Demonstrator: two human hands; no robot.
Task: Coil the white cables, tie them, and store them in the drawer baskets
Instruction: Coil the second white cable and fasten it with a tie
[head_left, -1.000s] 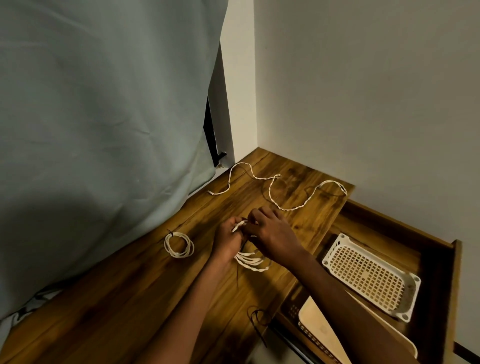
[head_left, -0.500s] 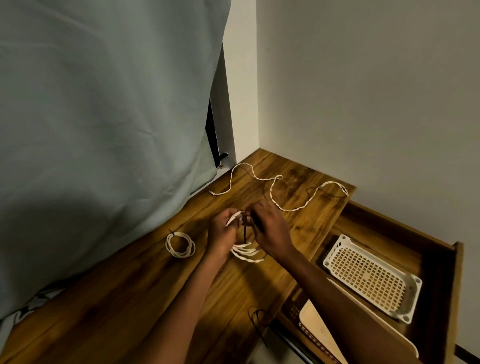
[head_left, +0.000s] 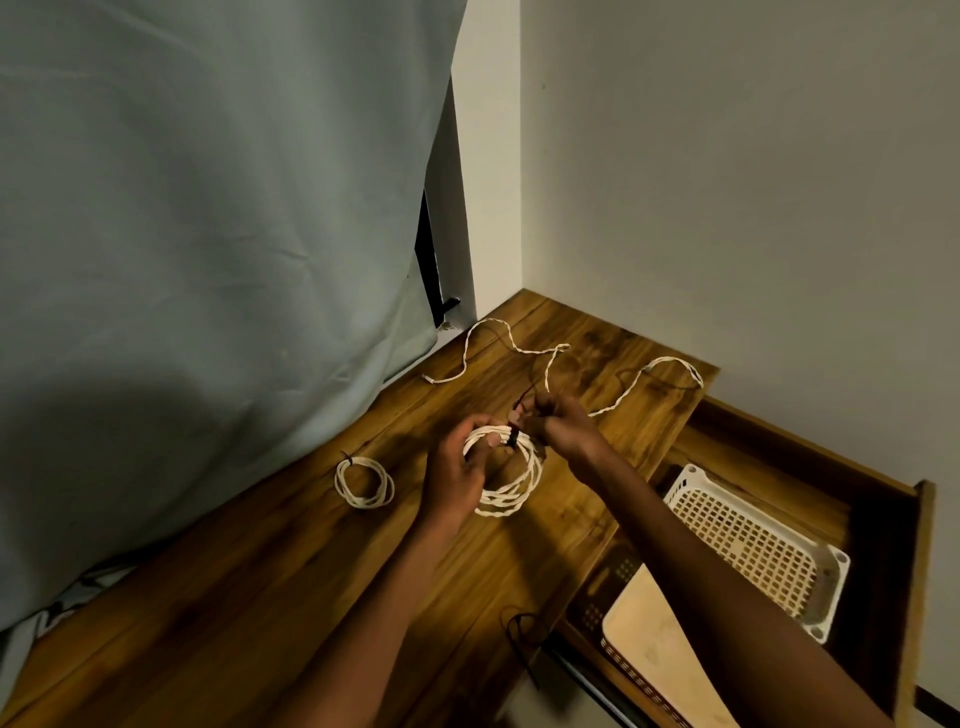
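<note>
The black tie now wraps the white cable coil w/ right hand pinching its tail, left hand gripping the coil, so it's nearly tied.

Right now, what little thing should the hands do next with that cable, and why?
Probably pull the black tie snug. The left hand holds the coil and the right hand pinches the tie's tail, which already wraps the strands. The basket in the drawer has no coil in it yet.

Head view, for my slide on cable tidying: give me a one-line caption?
Both hands cinch a black tie around a coiled white cable over a wooden desktop.
</note>
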